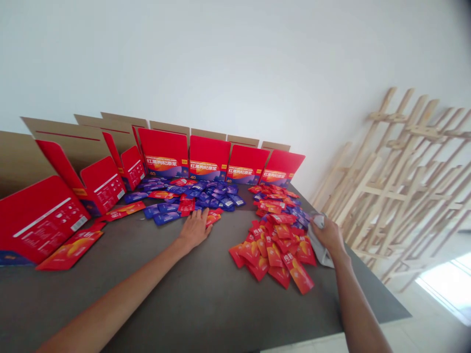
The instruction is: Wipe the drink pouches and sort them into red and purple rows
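Note:
My left hand (195, 229) lies at the front edge of a pile of blue sachets (217, 192), fingers stretched out and thumb apart. It touches a red sachet (214, 217), partly covered by the fingers. My right hand (328, 239) is closed around a pale grey cloth (324, 256), which hangs down onto the table. Just left of the cloth, a heap of red-orange sachets (274, 247) spreads over the tabletop. Behind that heap lie more red sachets (275, 201), with a few blue ones (300, 215) near the cloth.
Open red cartons (209, 157) stand in a row along the back, flaps raised. More cartons (105, 184) line the left side of the dark table (213, 294). Large red sachets (73, 250) lie before them. Wooden easels (390, 191) lean against the wall at right, beyond the table edge.

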`<state>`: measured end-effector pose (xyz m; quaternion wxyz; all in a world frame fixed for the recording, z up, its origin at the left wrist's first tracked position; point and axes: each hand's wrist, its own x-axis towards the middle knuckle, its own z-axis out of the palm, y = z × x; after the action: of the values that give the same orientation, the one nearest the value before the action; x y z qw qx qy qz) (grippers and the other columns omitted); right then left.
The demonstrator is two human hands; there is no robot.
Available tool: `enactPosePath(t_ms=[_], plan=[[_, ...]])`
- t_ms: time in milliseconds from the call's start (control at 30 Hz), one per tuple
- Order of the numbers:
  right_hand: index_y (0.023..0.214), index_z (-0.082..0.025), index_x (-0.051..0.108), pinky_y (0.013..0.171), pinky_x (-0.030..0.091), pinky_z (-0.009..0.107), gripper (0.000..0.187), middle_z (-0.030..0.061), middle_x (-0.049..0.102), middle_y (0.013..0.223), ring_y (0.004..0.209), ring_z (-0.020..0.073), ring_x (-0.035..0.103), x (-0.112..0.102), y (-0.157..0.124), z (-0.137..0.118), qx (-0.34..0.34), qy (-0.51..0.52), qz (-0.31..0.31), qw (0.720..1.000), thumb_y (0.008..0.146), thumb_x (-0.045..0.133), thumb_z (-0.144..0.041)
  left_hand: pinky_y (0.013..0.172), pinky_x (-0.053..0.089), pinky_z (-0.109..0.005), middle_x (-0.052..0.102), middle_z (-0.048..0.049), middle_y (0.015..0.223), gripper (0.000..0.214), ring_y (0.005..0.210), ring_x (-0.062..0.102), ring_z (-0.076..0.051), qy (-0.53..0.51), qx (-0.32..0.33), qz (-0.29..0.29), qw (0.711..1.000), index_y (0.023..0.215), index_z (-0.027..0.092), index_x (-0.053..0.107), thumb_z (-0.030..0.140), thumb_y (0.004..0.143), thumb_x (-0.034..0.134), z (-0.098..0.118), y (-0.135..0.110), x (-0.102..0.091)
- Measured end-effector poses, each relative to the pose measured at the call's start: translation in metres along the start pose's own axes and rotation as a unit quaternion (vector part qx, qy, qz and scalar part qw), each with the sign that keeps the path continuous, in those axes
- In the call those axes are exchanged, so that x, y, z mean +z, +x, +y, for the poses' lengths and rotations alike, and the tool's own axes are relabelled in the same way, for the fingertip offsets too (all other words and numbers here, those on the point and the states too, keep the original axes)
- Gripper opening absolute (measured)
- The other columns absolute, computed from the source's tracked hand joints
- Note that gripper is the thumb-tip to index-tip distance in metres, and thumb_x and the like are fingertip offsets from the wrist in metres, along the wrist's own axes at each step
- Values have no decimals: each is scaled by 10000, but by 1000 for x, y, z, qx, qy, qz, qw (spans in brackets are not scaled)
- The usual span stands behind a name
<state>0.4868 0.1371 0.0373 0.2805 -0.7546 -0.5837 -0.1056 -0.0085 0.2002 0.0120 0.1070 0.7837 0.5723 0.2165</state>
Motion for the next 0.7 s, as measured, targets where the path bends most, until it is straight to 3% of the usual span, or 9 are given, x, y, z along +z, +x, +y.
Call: enactPosePath(t_ms=[167,233,300,367,433,533,600,633,700], plan=[[1017,-137,700,742,503,384,507,129,702,884,835,272,663,-25,3,-16,42,102,171,979,987,456,-580,1178,342,-607,549,-268,1426,711,1367,488,-426,-140,3,1,990,1568,60,424,415,955,484,-1,-18,-3],[997,-149,660,744,495,375,446,89,657,866,804,243,630,-34,0,-39,54,201,261,943,971,501,-565,1176,371,-575,532,-233,1475,704,1372,508,-384,-222,-3,4,975,1603,119,375,472,995,404,4,-27,1],[991,-176,618,769,488,364,352,51,613,898,809,215,595,-38,-6,-72,33,301,306,903,928,580,-520,1101,468,-518,578,-192,1439,684,1286,591,-327,-312,-12,3,950,1625,173,317,513,1032,275,17,-35,9],[1011,-202,587,815,483,359,284,34,587,962,856,204,575,-37,-16,-114,-24,366,282,887,862,649,-435,958,558,-458,638,-164,1350,688,1127,672,-282,-397,-19,-1,918,1635,199,263,535,1042,167,38,-39,19],[1021,-221,577,841,483,351,252,27,589,990,889,200,573,-29,-29,-160,-97,413,201,883,821,671,-342,894,582,-414,642,-139,1358,684,1066,694,-253,-466,-14,-4,885,1638,236,241,561,1044,146,64,-41,26],[1050,-240,566,751,478,309,245,5,595,943,806,176,563,-8,-54,-218,-189,480,38,856,817,641,-243,1086,500,-417,563,-83,1519,607,1256,627,-244,-590,35,1,806,1604,312,329,566,1054,290,101,-38,28],[1022,-246,553,678,450,286,241,-17,573,867,721,161,528,7,-71,-241,-215,514,-15,830,793,612,-197,1215,374,-418,520,-54,1571,546,1383,537,-237,-642,67,30,763,1569,319,381,513,1060,361,117,-34,23],[1006,-248,546,653,435,280,240,-23,563,839,695,158,513,14,-78,-247,-222,524,-28,821,781,601,-182,1242,334,-415,515,-54,1569,523,1409,510,-232,-645,72,49,759,1553,305,393,485,1063,367,121,-32,20],[995,-249,544,643,430,283,251,-24,569,823,683,162,516,23,-91,-250,-242,523,-53,815,763,592,-167,1245,323,-409,529,-68,1532,493,1404,505,-222,-618,61,77,780,1529,274,397,437,1068,332,123,-29,13]])
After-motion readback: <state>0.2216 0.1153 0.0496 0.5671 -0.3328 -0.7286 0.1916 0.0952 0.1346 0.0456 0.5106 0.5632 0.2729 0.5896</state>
